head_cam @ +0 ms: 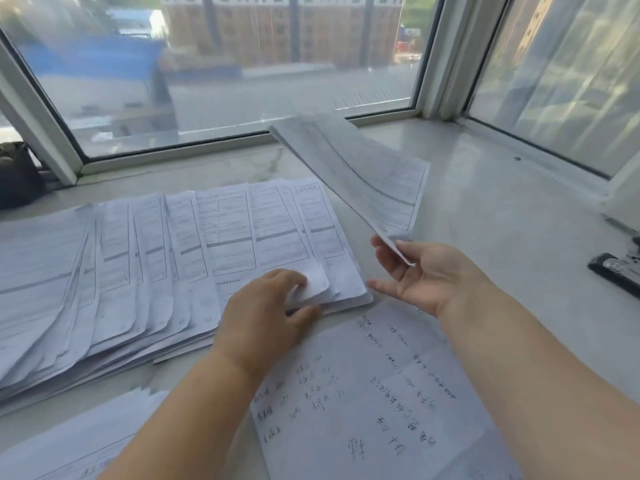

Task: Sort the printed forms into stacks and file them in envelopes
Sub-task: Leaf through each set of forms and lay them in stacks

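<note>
Pale stone windowsill (485,209) beneath a corner window, serving as the work surface. Printed forms (194,244) lie fanned in overlapping rows across its left half; a small sheaf of forms (367,174) is raised above the sill to their right, tilted, its far end sagging toward the glass. Risk: the sheaf is held only at its near corner, so its sheets could likely slide apart or droop out of the pinch and fall onto the fan, mixing the order. A second risk is the left hand's lift dragging more than one sheet. Right hand (426,271): palm up, thumb and fingertips pinching the sheaf's corner, remaining fingers loosely spread. Left hand (266,306): palm down on the fan's near right edge, fingers curling up a sheet corner. Near centre, a handwritten list (381,393); far right, a black stapler (616,271).
</note>
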The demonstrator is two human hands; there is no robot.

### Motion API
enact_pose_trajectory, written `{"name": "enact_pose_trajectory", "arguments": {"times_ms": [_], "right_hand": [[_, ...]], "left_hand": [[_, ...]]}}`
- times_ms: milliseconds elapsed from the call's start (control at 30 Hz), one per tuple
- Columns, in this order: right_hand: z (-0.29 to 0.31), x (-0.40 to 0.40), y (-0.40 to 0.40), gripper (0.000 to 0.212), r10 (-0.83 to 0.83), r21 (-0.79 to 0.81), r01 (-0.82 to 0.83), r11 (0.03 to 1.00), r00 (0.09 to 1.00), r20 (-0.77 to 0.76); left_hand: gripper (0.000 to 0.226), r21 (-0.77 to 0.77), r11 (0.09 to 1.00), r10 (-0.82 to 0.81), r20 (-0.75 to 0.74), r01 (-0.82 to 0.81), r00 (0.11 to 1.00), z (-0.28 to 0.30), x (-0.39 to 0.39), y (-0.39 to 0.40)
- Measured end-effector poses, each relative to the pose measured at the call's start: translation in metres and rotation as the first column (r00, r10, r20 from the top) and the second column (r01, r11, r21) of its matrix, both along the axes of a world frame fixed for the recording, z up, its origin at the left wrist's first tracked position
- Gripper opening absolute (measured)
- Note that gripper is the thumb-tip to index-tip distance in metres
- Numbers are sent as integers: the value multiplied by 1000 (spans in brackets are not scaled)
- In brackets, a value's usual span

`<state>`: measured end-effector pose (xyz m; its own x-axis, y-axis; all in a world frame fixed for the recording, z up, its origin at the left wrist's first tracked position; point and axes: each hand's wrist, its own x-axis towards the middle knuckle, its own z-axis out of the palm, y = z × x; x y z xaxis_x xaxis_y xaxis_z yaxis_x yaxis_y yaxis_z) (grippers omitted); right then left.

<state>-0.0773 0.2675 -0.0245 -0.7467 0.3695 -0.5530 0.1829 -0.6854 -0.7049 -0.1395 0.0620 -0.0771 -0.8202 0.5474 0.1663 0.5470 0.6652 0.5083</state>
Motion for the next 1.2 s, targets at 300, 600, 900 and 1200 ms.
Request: {"name": "enact_pose_trajectory", "arguments": {"times_ms": [300,600,900,1200], "right_hand": [[-14,0,6,39,13,-18,-14,1000,999,-51],[-8,-2,2,38,36,-18,-38,999,995,-94],[-17,-15,5,18,-43,27,44,999,998,-48],[-21,-21,15,28,-79,71,83,994,995,-63]], "left_hand": [[68,245,969,58,-93,-33,994,0,1,-2],[18,26,999,-30,-112,33,993,-3,0,-6],[44,305,931,170,126,-201,977,-8,-6,1],[38,377,901,183,118,-214,976,-8,-1,2]]}}
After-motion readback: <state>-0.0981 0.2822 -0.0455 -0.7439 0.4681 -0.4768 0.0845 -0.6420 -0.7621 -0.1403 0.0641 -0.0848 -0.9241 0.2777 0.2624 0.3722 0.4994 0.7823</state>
